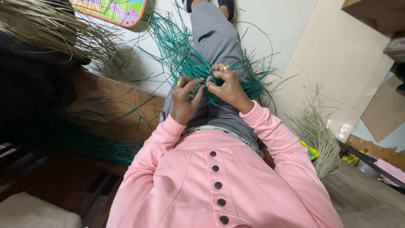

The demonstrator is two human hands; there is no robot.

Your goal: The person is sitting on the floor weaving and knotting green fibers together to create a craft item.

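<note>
A bunch of long teal-green fibre strands (181, 46) lies across my lap on my grey trousers (213, 38). My left hand (185, 95) pinches some of these strands, fingers curled, a gold ring on one finger. My right hand (225, 84) grips the same bunch just beside it, also ringed, the two hands almost touching. The strands fan out to both sides and up past my knees. I wear a pink buttoned top (219, 177).
A heap of pale straw-coloured fibres (50, 25) sits at the upper left, another pale bundle (318, 131) on the floor at right. More teal strands (105, 147) lie over the wooden bench (109, 97). A colourful mat (114, 9) is at the top.
</note>
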